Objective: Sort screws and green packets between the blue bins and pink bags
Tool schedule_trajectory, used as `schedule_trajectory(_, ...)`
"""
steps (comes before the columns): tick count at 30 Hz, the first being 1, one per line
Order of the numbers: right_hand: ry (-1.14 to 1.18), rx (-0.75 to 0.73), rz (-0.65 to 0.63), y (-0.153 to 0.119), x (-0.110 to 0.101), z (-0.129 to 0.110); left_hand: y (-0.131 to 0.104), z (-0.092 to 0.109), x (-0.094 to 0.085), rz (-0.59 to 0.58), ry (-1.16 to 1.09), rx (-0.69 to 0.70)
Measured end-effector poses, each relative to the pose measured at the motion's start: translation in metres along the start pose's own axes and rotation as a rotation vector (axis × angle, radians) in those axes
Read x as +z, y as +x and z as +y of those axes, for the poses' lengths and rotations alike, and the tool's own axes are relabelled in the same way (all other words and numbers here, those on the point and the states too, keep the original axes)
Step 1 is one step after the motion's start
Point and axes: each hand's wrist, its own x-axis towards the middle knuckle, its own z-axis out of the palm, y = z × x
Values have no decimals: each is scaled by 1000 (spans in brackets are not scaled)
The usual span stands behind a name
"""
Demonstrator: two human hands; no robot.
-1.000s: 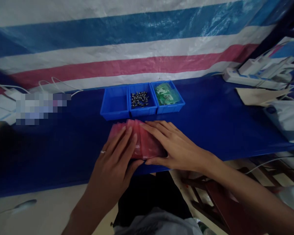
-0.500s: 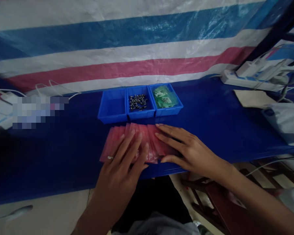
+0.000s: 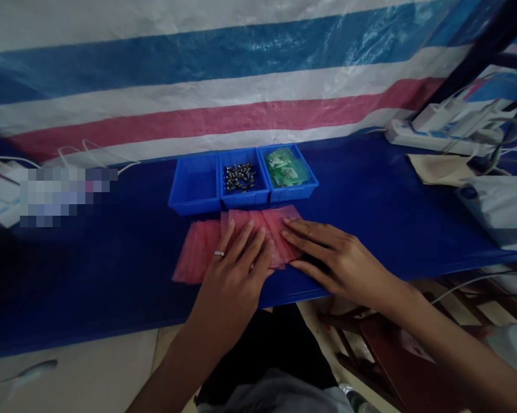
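Observation:
Several pink see-through plastic bags (image 3: 195,249) lie overlapped in a fanned row near the table's front edge. My left hand (image 3: 237,269), a ring on one finger, rests on the middle of the row with its fingers spread. At the right end, my right hand (image 3: 331,252) lies with its fingers stretched over the last bags. Just beyond stand three joined blue bins: the left bin (image 3: 195,192) has nothing in it, the middle one holds black screws (image 3: 240,176), and the right one holds a green bag (image 3: 288,168) with small pale parts.
The blue table (image 3: 125,252) meets a striped plastic sheet (image 3: 224,120) at the back. A power strip (image 3: 413,135) with plugs and cables sits at the right rear, near a brown paper piece (image 3: 439,168). White cables lie at the left. A dark red stool (image 3: 396,355) stands below.
My left hand has slid right and slightly away from me, and the bags under it shifted the same way, while those at the left end stayed behind. My right hand has barely moved.

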Motion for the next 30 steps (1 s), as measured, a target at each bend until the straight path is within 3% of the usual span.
schedule_trajectory(3, -17, -12, -1, -2, -1, -1, 5, 4, 1, -44, -31, -4)
schedule_trajectory(12, -82, -35, 46, -4, -3, 10, 30, 28, 19, -3, -31, -118)
schedule_trajectory(17, -68, -75, 57, -7, -2, 14, 15, 19, 13, 26, -15, -104)
schedule_trajectory(23, -75, -59, 88, -5, -1, 12, 20, 18, 24, 77, -11, -143)
schedule_trajectory(30, -50, -57, 28, -5, -2, 14, 6, 7, 9, 123, 40, -140)
